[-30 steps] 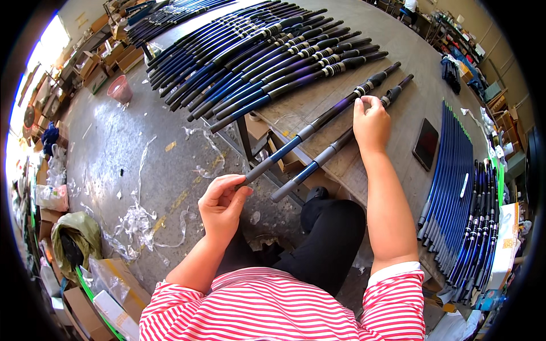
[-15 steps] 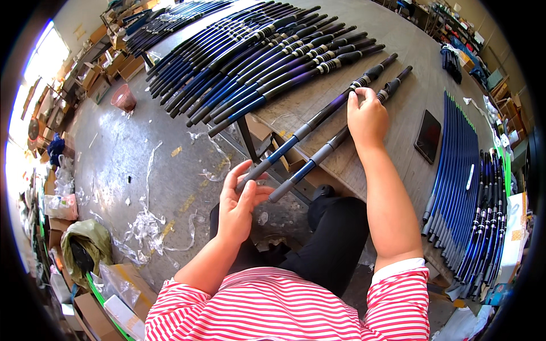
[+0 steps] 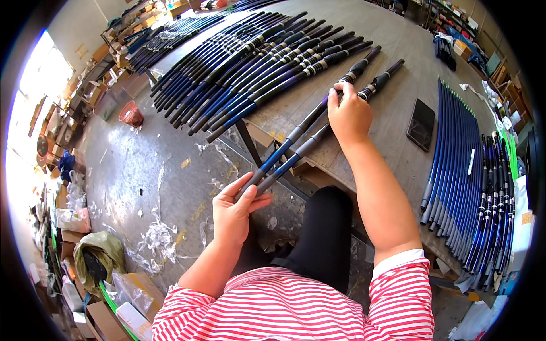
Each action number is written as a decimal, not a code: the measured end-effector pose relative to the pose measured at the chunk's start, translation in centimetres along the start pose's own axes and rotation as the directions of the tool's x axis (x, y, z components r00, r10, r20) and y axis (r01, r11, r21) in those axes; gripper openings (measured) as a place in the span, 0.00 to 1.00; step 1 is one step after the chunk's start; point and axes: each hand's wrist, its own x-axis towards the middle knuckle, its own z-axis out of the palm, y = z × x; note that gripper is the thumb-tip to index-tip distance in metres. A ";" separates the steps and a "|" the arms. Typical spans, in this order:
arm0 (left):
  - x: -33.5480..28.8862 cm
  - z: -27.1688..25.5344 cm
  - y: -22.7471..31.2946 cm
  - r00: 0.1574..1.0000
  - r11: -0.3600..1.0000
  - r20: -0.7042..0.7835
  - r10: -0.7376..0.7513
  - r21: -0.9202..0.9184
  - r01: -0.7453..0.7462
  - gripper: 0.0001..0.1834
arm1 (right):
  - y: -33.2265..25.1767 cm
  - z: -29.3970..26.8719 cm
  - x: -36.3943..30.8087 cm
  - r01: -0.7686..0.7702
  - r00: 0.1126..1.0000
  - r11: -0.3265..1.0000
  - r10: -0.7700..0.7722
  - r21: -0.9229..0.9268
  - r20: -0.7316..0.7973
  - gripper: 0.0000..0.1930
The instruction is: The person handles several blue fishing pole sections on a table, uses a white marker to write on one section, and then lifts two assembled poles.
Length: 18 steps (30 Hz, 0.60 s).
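Note:
Two dark fishing rods, a left one (image 3: 311, 117) and a right one (image 3: 307, 146), slant over the table's near edge, with blue bands and grey lower ends. The fingers and thumb of my left hand (image 3: 234, 211) close around those lower ends, which lie side by side. Higher up, my right hand (image 3: 351, 116) pinches the left rod just below its reel seat. The right rod passes beneath this hand, which hides part of it; whether the hand touches it I cannot tell. Both upper handles point away toward the table's middle.
A large pile of fishing rods (image 3: 244, 74) covers the table's (image 3: 398, 85) left side. On the right lie a black phone (image 3: 421, 125), blue rod sections (image 3: 455, 170), a white stick (image 3: 471, 162) and more rods (image 3: 493, 210). Plastic scraps (image 3: 159, 238) and a red basket (image 3: 131, 114) are on the floor.
The two rods' lower ends have come together and my left hand has closed on them; before, its fingers were more spread. My right hand has shifted slightly left in the picture.

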 end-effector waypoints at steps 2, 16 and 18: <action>-0.8 -0.8 0.2 1.000 1.000 -0.012 0.010 0.002 -0.010 0.20 | -0.2 -0.4 -0.1 0.032 0.999 0.999 -0.032 0.016 -0.019 0.10; -12.9 -14.6 5.4 0.980 0.999 -0.198 0.024 0.029 -0.019 0.19 | -9.1 -7.0 -13.5 0.593 0.620 0.557 -0.776 0.581 0.112 0.23; -14.8 -16.8 6.0 0.976 0.999 -0.213 0.033 0.015 -0.031 0.19 | -8.9 -6.7 -15.7 0.205 0.526 0.727 -0.646 0.655 0.553 0.25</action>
